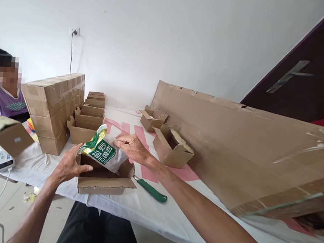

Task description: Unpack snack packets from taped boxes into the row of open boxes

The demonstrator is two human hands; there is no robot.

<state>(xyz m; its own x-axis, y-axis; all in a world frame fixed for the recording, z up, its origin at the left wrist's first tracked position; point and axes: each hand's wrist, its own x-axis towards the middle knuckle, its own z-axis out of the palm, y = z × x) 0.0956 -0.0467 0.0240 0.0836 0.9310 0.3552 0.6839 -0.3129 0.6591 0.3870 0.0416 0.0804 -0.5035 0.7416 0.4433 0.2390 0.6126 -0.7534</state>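
As is shown in the head view, a white, green and gold plastic packet [104, 152] is held tilted at the mouth of an open brown cardboard box [104, 186], which is set near the front edge of a white-cloth-covered table [168, 220]. By the right hand [134, 147] the packet's upper right edge is pinched, its fingers and thumb drawn narrow. The left hand [67, 165] is placed at the left side, its thumb stretched over the opening; whether packet or box is gripped by its fingers cannot be told. For good handling, the packet is probably best pinched lightly, so that its film is not snagged on the box's raw edges. A long green-handled tool [151, 190], laid just beside the box, should be left unknocked.
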